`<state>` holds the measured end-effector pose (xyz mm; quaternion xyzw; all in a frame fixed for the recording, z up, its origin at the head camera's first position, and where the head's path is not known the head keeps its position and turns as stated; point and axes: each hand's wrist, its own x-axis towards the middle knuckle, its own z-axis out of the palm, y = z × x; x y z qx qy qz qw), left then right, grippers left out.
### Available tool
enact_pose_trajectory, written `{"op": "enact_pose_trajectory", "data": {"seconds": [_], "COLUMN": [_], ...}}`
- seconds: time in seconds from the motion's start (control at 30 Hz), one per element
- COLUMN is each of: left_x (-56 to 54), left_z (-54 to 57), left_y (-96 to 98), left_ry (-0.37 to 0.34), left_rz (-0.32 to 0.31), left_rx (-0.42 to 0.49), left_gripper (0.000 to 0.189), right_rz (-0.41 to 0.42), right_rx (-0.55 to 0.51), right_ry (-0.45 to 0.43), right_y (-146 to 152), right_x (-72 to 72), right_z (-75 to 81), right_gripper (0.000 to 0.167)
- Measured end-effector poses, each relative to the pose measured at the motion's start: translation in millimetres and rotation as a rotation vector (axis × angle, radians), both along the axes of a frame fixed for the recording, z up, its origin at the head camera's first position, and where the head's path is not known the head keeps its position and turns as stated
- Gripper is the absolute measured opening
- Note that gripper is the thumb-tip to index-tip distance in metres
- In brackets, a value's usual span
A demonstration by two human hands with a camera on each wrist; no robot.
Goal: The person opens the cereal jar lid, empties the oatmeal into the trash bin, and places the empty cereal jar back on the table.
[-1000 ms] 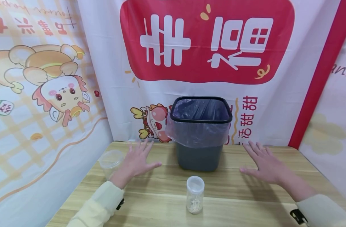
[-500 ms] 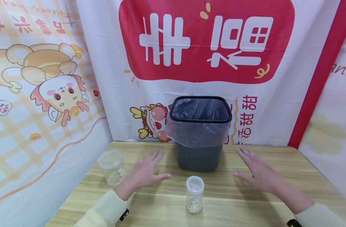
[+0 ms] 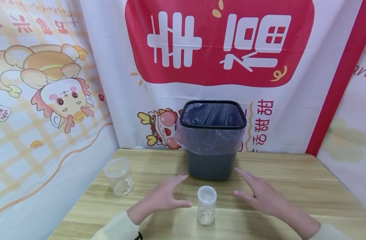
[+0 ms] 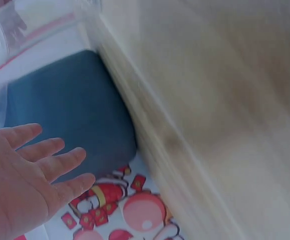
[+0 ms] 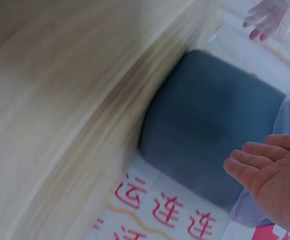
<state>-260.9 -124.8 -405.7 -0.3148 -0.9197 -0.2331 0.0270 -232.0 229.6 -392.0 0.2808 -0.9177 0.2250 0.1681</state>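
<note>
A small clear jar (image 3: 206, 206) with a whitish lid and pale bits at its bottom stands upright near the front middle of the table. My left hand (image 3: 165, 196) hovers just left of it, fingers extended and thumb pointing at the jar. On the other side, farther off, my right hand (image 3: 260, 195) faces it with straight fingers and thumb spread. Neither hand holds anything. In the left wrist view my left hand (image 4: 25, 175) shows its open palm and spread fingers; the right wrist view likewise shows my right hand (image 5: 274, 175) with its palm bare.
Behind the jar stands a dark grey bin (image 3: 211, 166) with a black rim and a thin plastic liner folded over it. A wider clear jar (image 3: 120, 176) with some pale bits sits at the table's left. Printed cloths (image 3: 218, 43) hang behind and beside the wooden table (image 3: 290, 173).
Both hands have come inward and toward the front, closing in on the small jar from either side. The wider jar, earlier partly covered by the left hand, is now fully visible.
</note>
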Motion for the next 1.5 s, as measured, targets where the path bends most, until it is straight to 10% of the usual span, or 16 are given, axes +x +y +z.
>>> {"op": "enact_pose_trajectory", "data": {"seconds": [0.8,1.5], "left_x": [5.8,9.0], "left_z": [-25.1,-31.5], "left_y": [50.4,64.8], "left_ry": [-0.44,-0.572], "left_rz": [-0.218,-0.217], "left_rx": [0.408,0.498], "left_gripper": [0.062,0.049], "right_rz": [0.174,0.194], "right_rx": [-0.193,-0.5], "right_ry": [0.019,-0.139], "right_y": [-55.2,-81.7], "right_x": [22.8,24.4], "right_z": [-6.2,-18.1], "right_gripper": [0.054,0.052]}}
